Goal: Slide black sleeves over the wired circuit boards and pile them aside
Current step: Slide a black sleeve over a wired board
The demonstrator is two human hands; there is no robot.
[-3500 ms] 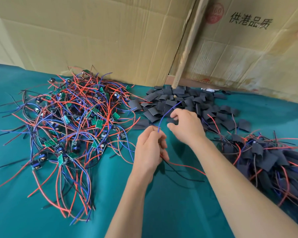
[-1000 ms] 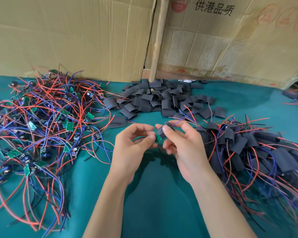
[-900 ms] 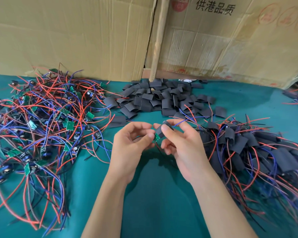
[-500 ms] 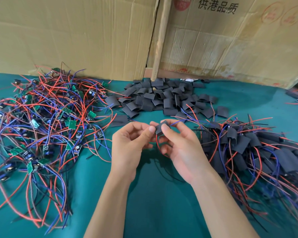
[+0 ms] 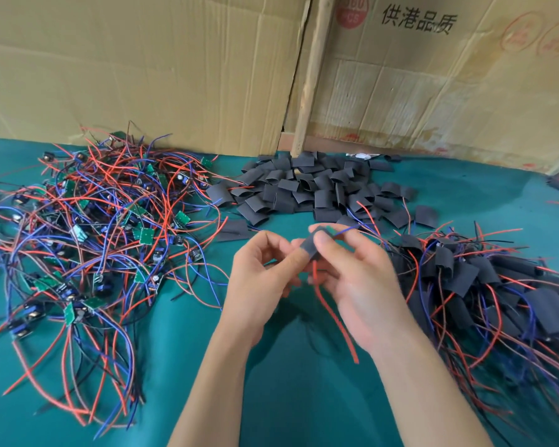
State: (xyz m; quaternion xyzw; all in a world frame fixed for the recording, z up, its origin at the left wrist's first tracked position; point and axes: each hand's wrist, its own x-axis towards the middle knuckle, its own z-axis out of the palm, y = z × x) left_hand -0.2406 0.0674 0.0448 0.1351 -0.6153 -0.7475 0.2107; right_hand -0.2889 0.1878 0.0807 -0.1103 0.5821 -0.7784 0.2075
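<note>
**A:** What did you have in hand at that frame?

**B:** I had both hands up over the green cloth (image 5: 288,398). My left hand (image 5: 262,285) and right hand (image 5: 359,282) pinched one black sleeve (image 5: 311,245) between them, thumbs and forefingers curled on it. A green board edge (image 5: 330,229) stuck out of the sleeve's far end. A red wire (image 5: 336,321) hung down from the grip toward me, and a blue wire (image 5: 349,228) ran off just past it.

**A:** And around the grip?

**B:** Right of the grip lay the sleeved pile (image 5: 497,291), close by. Left of it, the bare wired boards (image 5: 94,227) sat in a tangle. Beyond the grip was the heap of loose sleeves (image 5: 307,188), and behind that the cardboard sheets (image 5: 158,69) stood upright with a wooden stick (image 5: 313,72) leaning between them.
</note>
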